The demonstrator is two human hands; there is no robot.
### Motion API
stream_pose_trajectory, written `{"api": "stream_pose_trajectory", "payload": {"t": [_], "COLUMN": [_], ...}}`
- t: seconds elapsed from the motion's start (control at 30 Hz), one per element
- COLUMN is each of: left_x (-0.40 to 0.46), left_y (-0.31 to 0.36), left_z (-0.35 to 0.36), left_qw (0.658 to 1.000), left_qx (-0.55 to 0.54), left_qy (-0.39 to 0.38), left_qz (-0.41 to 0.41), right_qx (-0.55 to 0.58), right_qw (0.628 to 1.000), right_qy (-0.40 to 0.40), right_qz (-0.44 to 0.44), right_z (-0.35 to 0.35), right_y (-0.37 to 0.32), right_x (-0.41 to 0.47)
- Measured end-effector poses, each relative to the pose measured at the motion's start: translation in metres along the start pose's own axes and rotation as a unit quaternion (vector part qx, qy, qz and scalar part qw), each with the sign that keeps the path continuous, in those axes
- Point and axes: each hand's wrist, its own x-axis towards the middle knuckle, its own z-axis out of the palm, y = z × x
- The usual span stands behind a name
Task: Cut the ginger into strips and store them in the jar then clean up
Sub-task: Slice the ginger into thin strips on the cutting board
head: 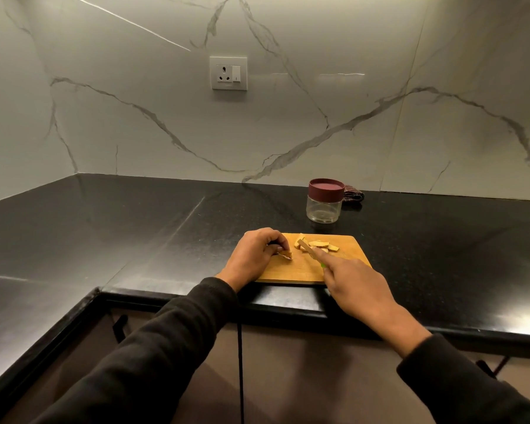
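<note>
on the black surface [135,228] lies a wooden cutting board [346,258] near the front edge. the left hand [254,255] pinches a ginger piece [286,255] against the board's left part. the right hand [358,286] grips a knife [307,249], forefinger laid along it, blade tip among the ginger slices [318,245] at the board's far side. behind the board stands a clear jar [324,208] with its maroon lid [326,188] on, a dark cloth [353,194] just beside it. a wall socket [228,73] sits on the marble backsplash.
</note>
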Motion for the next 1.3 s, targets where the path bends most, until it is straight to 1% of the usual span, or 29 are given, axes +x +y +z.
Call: {"api": "stream_pose_trajectory", "payload": {"t": [0.07, 0.23, 0.33, 0.5, 0.67, 0.77, 0.97, 1.07, 1.17, 1.3], "left_x": [0.0, 0.002, 0.003, 0.002, 0.002, 0.001, -0.005, -0.004, -0.003, -0.006], "left_y": [0.0, 0.001, 0.001, 0.0, 0.001, 0.002, 0.004, 0.005, 0.007, 0.003], "left_z": [0.0, -0.002, -0.001, 0.0, 0.001, 0.001, -0.002, -0.004, -0.008, -0.016], "left_qw": [1.0, 0.998, 0.998, 0.999, 0.998, 0.998, 0.999, 0.999, 0.998, 0.995], "left_qx": [-0.008, -0.041, -0.031, -0.019, 0.035, 0.036, 0.003, 0.002, -0.001, 0.0], "left_qy": [-0.003, -0.033, -0.041, 0.01, -0.036, -0.034, -0.033, -0.041, -0.067, -0.091], "left_qz": [0.0, -0.022, -0.034, -0.04, -0.044, -0.028, -0.01, -0.011, -0.002, 0.028], "right_qx": [0.004, 0.039, 0.051, 0.048, 0.033, 0.029, 0.024, 0.019, 0.008, 0.001], "right_qw": [1.0, 0.999, 0.998, 0.998, 0.999, 0.999, 0.998, 0.999, 0.999, 1.0], "right_qy": [0.004, -0.024, -0.026, -0.013, -0.001, 0.006, 0.053, 0.048, 0.03, 0.024], "right_qz": [-0.004, -0.027, -0.024, -0.025, -0.026, -0.025, -0.01, -0.009, -0.016, -0.014], "right_z": [0.002, 0.01, 0.013, 0.014, 0.015, 0.015, 0.019, 0.019, 0.016, 0.016], "right_y": [-0.001, -0.001, 0.002, 0.002, 0.0, -0.001, -0.006, -0.006, -0.006, -0.007], "right_x": [-0.002, -0.002, 0.002, 0.0, -0.003, -0.006, -0.013, -0.013, -0.011, -0.012]}}
